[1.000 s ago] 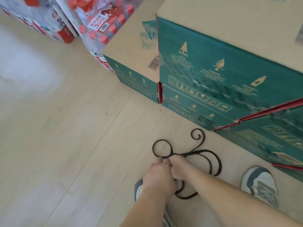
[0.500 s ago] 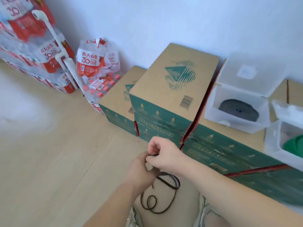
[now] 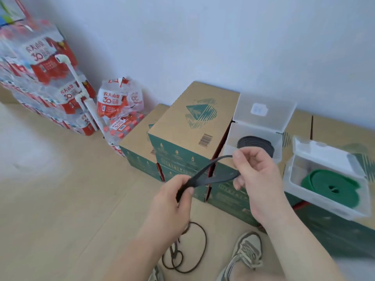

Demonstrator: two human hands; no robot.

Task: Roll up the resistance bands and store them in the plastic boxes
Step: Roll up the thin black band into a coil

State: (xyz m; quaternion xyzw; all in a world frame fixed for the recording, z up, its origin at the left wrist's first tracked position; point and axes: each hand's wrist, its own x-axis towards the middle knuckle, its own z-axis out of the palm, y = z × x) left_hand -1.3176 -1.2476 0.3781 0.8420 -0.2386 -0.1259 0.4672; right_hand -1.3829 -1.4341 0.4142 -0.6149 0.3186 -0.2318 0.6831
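In front of the stacked cardboard cartons (image 3: 188, 126), above the floor: I see the black resistance band (image 3: 215, 179) held up between both hands.

Left hand (image 3: 172, 203): thumb and fingers curled round the strap, pinching it where it doubles over.

Right hand (image 3: 257, 179): has the loop end. Thumb and forefinger pinch the upper run, and the lower fingers are curled under the lower run.

A short flat loop spans the gap between the hands. The rest of the band drops from the left hand and lies in loose coils on the wood floor (image 3: 60, 199), beside the person's right shoe (image 3: 247, 250).

Two clear plastic boxes sit on the cartons, lids open:
- Left box (image 3: 230, 145), just behind the right hand, holds a rolled dark grey band (image 3: 261, 141).
- Right box (image 3: 292, 175) holds a rolled green band (image 3: 332, 185).

The black band is in neither box.

Far left I see shrink-wrapped water bottle packs (image 3: 40, 78) stacked by the wall, with a white pipe (image 3: 81, 88) running across them.
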